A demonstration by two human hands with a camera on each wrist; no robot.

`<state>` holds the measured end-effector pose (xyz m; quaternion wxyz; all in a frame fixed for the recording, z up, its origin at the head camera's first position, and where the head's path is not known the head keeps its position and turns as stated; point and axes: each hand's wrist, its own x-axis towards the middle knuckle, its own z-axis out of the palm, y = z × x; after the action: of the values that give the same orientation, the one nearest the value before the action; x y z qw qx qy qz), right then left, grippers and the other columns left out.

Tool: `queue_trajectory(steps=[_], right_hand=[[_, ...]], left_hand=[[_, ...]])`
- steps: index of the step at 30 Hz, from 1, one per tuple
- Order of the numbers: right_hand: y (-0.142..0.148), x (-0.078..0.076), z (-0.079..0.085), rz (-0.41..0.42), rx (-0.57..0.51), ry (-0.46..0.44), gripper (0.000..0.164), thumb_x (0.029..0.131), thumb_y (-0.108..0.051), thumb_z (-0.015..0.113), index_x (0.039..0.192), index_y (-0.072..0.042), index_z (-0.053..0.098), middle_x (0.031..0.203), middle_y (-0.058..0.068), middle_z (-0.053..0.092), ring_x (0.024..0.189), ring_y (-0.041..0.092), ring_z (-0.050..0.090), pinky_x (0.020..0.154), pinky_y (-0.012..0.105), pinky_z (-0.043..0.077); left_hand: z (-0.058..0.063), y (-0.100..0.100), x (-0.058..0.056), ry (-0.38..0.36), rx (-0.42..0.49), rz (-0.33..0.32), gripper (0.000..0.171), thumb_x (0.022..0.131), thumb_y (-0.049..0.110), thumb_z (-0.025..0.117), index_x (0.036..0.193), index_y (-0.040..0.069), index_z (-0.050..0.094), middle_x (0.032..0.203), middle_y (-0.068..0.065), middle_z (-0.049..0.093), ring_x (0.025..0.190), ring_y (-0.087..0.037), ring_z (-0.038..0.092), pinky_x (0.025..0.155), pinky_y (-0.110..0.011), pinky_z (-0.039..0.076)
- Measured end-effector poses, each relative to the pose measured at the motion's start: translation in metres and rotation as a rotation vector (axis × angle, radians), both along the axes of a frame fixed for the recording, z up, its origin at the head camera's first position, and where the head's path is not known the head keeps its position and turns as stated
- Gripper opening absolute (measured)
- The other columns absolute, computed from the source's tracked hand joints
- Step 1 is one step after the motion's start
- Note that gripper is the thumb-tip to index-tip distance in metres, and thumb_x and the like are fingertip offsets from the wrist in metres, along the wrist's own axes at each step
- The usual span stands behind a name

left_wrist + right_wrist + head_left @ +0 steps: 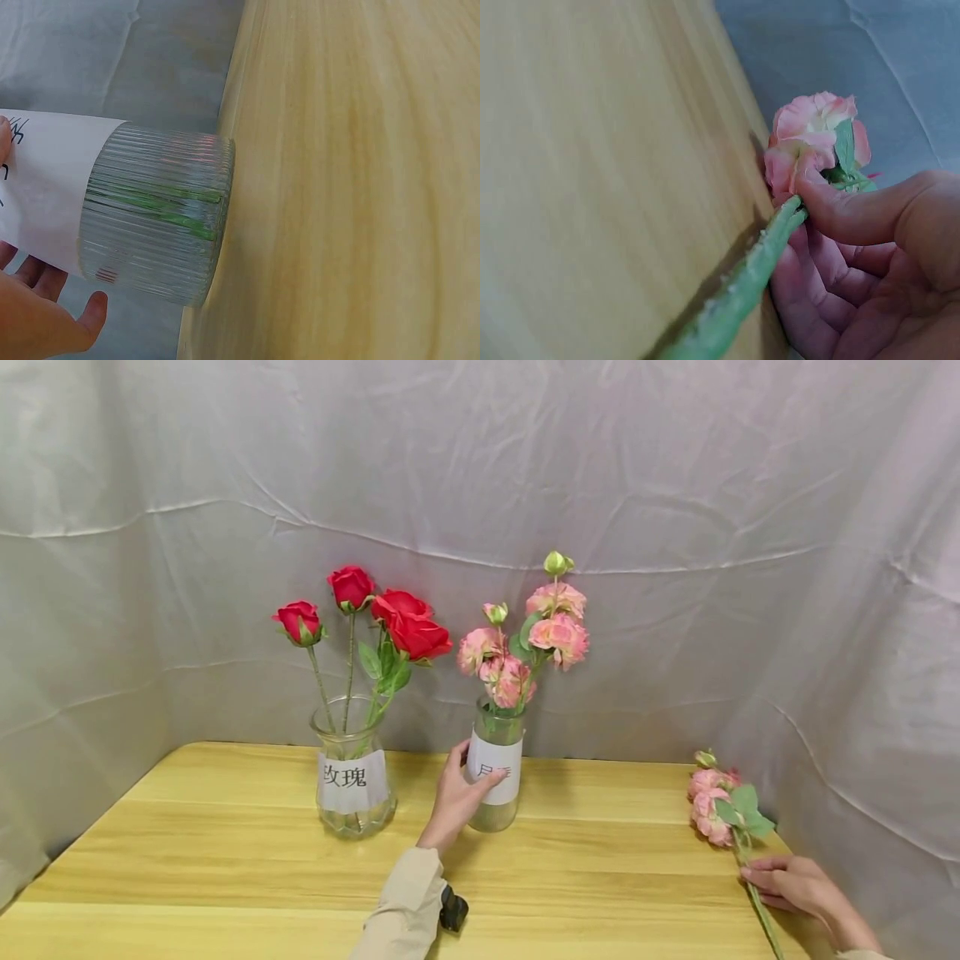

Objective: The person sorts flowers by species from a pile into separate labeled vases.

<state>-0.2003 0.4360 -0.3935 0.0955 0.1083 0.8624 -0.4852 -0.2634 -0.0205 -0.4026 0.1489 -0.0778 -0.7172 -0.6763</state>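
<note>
My left hand (pixel 452 800) grips a ribbed glass vase (pixel 493 816) from its left side, the thumb lying across the white label. In the left wrist view the vase's bottom (pixel 157 217) stands on the wood, with green stem ends inside. Pink flowers (pixel 559 640) with buds rise from this vase. At the table's right edge, my right hand (pixel 801 888) pinches the green stem (pixel 761 910) of another pink flower spray (pixel 711 806). The right wrist view shows the thumb pressing on the stem (pixel 742 292), with the pink bloom (pixel 810 127) beyond it.
Left of the gripped vase stands a wider glass vase (pixel 357 823) with a labelled paper band and several red roses (pixel 412 627). The yellow wooden table (pixel 225 860) backs onto grey cloth (pixel 465 460), which also hangs along both sides.
</note>
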Motion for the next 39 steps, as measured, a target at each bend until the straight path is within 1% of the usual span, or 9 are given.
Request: queue_trajectory(steps=[4,6,10,16,17,22,27,32,39], right_hand=[[-0.004,-0.002,0.002,0.033,-0.013,0.003,0.033,0.095,-0.013,0.059,0.106,0.019,0.056,0.091,-0.001,0.063,0.078,0.005,0.059,0.072,0.026,0.054],[-0.007,-0.003,0.004,0.024,-0.031,0.009,0.03,0.096,-0.015,0.058,0.105,0.014,0.057,0.09,-0.002,0.06,0.078,0.006,0.058,0.071,0.025,0.053],[-0.018,-0.005,0.011,0.0,-0.085,0.055,0.032,0.096,-0.017,0.058,0.11,0.012,0.055,0.093,-0.003,0.061,0.08,0.005,0.059,0.072,0.025,0.053],[-0.027,-0.009,0.009,0.005,-0.353,0.192,0.006,0.096,-0.008,0.058,0.097,-0.01,0.064,0.09,-0.01,0.067,0.082,0.003,0.06,0.073,0.024,0.053],[-0.029,-0.009,0.009,0.008,-0.415,0.216,0.011,0.096,-0.006,0.058,0.094,-0.013,0.065,0.089,-0.011,0.068,0.082,0.003,0.061,0.072,0.023,0.053],[-0.05,-0.011,0.013,0.034,-0.643,0.303,0.022,0.099,0.0,0.05,0.092,-0.015,0.065,0.09,-0.008,0.07,0.083,0.005,0.063,0.07,0.021,0.052],[-0.068,-0.017,0.017,0.033,-0.654,0.324,0.026,0.1,-0.002,0.05,0.09,-0.018,0.067,0.089,-0.01,0.07,0.082,0.003,0.062,0.069,0.02,0.05],[-0.084,-0.02,0.018,0.028,-0.69,0.295,0.024,0.099,-0.003,0.051,0.088,-0.016,0.067,0.089,-0.009,0.069,0.082,0.004,0.061,0.07,0.021,0.05],[-0.107,-0.02,0.017,0.1,-0.749,0.29,0.018,0.099,-0.002,0.051,0.09,-0.012,0.064,0.091,-0.006,0.069,0.083,0.007,0.061,0.073,0.022,0.051]], left_hand=[[0.0,0.0,0.0,0.005,0.002,0.002,0.072,0.081,0.022,0.079,0.139,0.001,0.042,0.136,-0.02,0.047,0.126,-0.036,0.042,0.104,-0.053,0.032],[0.0,-0.001,0.0,0.007,0.002,0.003,0.072,0.081,0.022,0.079,0.139,0.001,0.042,0.136,-0.02,0.047,0.126,-0.036,0.042,0.104,-0.053,0.032],[0.0,-0.002,0.0,0.005,0.003,0.001,0.072,0.081,0.023,0.079,0.139,0.001,0.042,0.137,-0.02,0.046,0.126,-0.036,0.042,0.104,-0.053,0.032],[0.0,-0.001,-0.001,0.001,-0.004,-0.001,0.073,0.081,0.025,0.079,0.139,0.001,0.042,0.136,-0.021,0.047,0.125,-0.037,0.043,0.103,-0.053,0.033],[0.0,-0.001,-0.001,0.0,-0.005,-0.001,0.073,0.08,0.025,0.079,0.139,0.001,0.042,0.136,-0.021,0.047,0.125,-0.037,0.043,0.103,-0.053,0.033],[0.001,0.0,-0.002,0.006,-0.002,-0.005,0.072,0.08,0.025,0.079,0.138,0.001,0.042,0.135,-0.02,0.048,0.124,-0.036,0.044,0.102,-0.053,0.035],[0.001,0.0,-0.002,0.015,0.002,-0.006,0.072,0.081,0.025,0.079,0.138,0.001,0.043,0.134,-0.02,0.048,0.123,-0.036,0.044,0.102,-0.053,0.035],[0.001,0.0,-0.002,0.015,0.006,-0.004,0.071,0.08,0.024,0.079,0.137,0.0,0.043,0.134,-0.021,0.048,0.123,-0.036,0.044,0.102,-0.053,0.034],[0.0,-0.001,-0.001,-0.001,0.001,-0.002,0.072,0.081,0.024,0.079,0.138,0.0,0.042,0.135,-0.021,0.047,0.124,-0.037,0.044,0.102,-0.053,0.034]])
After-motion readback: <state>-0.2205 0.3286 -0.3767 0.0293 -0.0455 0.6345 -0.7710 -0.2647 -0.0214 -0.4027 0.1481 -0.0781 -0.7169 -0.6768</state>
